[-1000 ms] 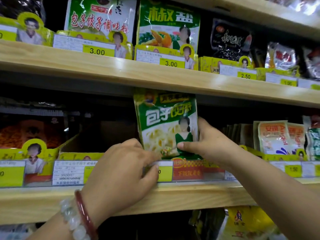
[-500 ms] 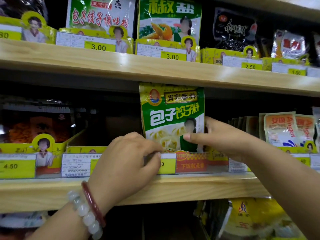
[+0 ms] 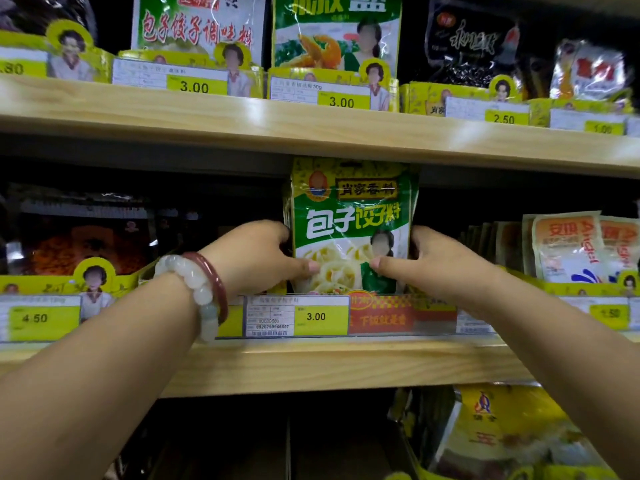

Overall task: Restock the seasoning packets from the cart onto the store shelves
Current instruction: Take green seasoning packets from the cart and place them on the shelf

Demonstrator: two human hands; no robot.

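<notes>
A green and white seasoning packet (image 3: pixel 353 216) stands upright on the middle wooden shelf (image 3: pixel 329 365), behind a 3.00 price tag (image 3: pixel 298 315). More packets seem stacked behind it. My left hand (image 3: pixel 256 258) grips its left edge, thumb on the front. My right hand (image 3: pixel 436 261) grips its right edge, thumb also on the front. The left wrist carries a white bead bracelet and a red bangle. The cart is out of view.
The upper shelf (image 3: pixel 311 128) holds green packets and a dark packet (image 3: pixel 474 39) in yellow display boxes. On the middle shelf sit an orange-dark packet (image 3: pixel 79 237) at left and pale orange packets (image 3: pixel 575 247) at right. Yellow bags (image 3: pixel 502 434) lie below.
My left hand rose from the price-tag rail to the packet's left edge. The packet now stands straighter and more upright between both hands, and the view has moved closer.
</notes>
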